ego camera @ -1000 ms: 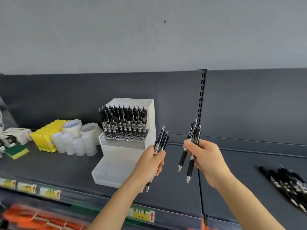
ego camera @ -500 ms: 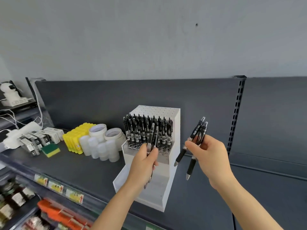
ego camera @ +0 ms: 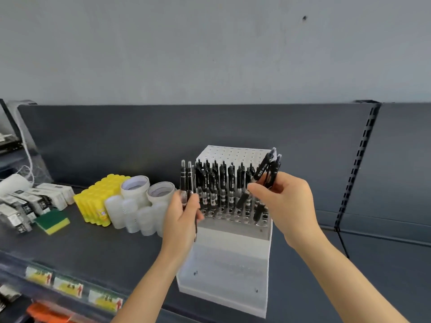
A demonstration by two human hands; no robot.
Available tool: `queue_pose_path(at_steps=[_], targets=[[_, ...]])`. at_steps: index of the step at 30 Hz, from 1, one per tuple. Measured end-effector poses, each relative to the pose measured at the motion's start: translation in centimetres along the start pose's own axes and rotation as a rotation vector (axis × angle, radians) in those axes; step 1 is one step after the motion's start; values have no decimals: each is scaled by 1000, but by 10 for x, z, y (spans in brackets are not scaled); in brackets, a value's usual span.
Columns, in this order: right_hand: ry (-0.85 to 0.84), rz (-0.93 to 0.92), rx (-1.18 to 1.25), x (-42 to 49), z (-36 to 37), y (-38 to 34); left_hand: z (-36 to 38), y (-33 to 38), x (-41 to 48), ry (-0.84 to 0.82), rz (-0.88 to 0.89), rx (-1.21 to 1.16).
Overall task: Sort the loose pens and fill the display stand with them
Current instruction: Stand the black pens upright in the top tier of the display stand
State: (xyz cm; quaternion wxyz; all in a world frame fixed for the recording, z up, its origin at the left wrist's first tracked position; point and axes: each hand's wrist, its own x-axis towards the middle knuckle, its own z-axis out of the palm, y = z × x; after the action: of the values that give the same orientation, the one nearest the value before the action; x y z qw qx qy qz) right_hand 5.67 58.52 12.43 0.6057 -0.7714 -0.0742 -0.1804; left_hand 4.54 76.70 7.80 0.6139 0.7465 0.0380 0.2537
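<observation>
Pens in left hand (ego camera: 184, 213) and right hand (ego camera: 283, 201), before white pen-filled display stand (ego camera: 233, 264).

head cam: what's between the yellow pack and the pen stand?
In the head view, two white tape rolls and a cluster of white capped tubes lie between the yellow pack and the pen stand.

You have two pens (ego camera: 186, 180) in your left hand (ego camera: 180, 217), two more pens (ego camera: 268, 170) in your right hand (ego camera: 283, 206), one white stand (ego camera: 233, 264), two tape rolls (ego camera: 135, 187), and one sponge (ego camera: 52, 221).
</observation>
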Motion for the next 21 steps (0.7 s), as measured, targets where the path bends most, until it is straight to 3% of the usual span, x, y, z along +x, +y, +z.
queue_pose_path(at_steps=[9, 21], targets=[[112, 17, -314, 9, 69, -7, -35, -16, 46, -198, 66, -82], [252, 84, -415, 3, 82, -16, -41, -38, 62, -400, 109, -144]])
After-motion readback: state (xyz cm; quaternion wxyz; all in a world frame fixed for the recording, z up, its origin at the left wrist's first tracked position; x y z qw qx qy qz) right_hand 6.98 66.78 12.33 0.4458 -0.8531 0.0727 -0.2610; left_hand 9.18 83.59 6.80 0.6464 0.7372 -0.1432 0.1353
